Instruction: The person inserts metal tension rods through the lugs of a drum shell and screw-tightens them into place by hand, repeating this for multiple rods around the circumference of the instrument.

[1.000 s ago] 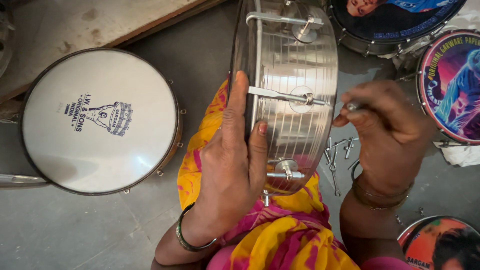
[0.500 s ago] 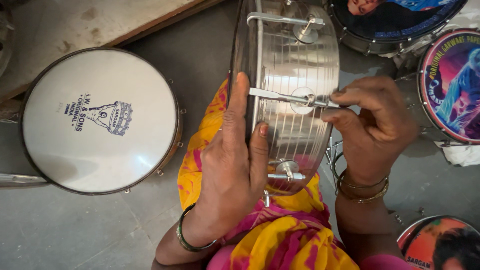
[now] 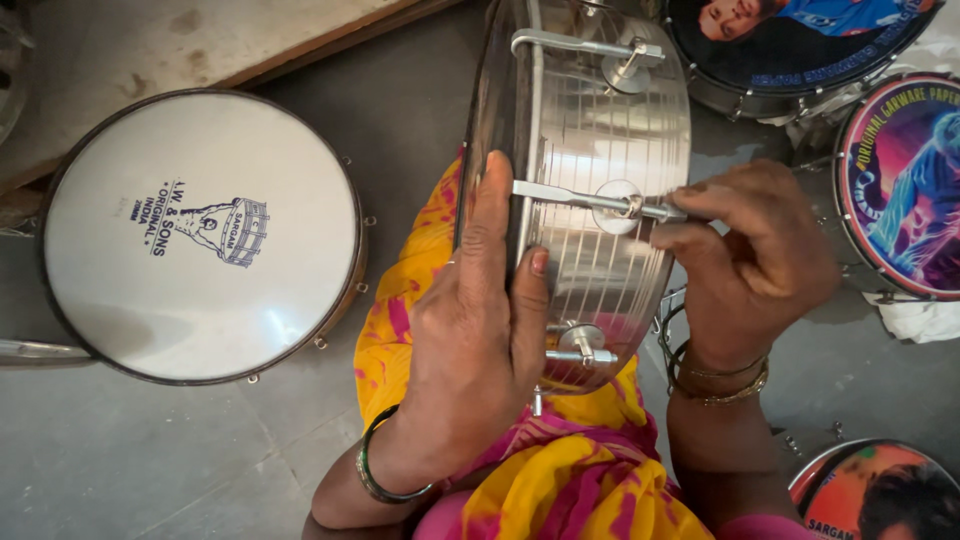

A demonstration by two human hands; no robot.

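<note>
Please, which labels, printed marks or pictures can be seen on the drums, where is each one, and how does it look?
White drum head, left on the floor: round, small dark blue emblem with lettering.
Dark drum head, top right: round, black with a printed portrait.
Colourful drum head, right edge: round, purple, blue and pink picture, yellow lettering along the rim.
Orange drum head, bottom right corner: round, orange and red picture, partly cut off.

Five drums: one shiny metal drum [image 3: 600, 200] at twelve o'clock, one white-faced drum [image 3: 200, 235] at nine. Three picture-faced drums [image 3: 905, 185] sit at two to four o'clock. Two hands [image 3: 470, 340].
</note>
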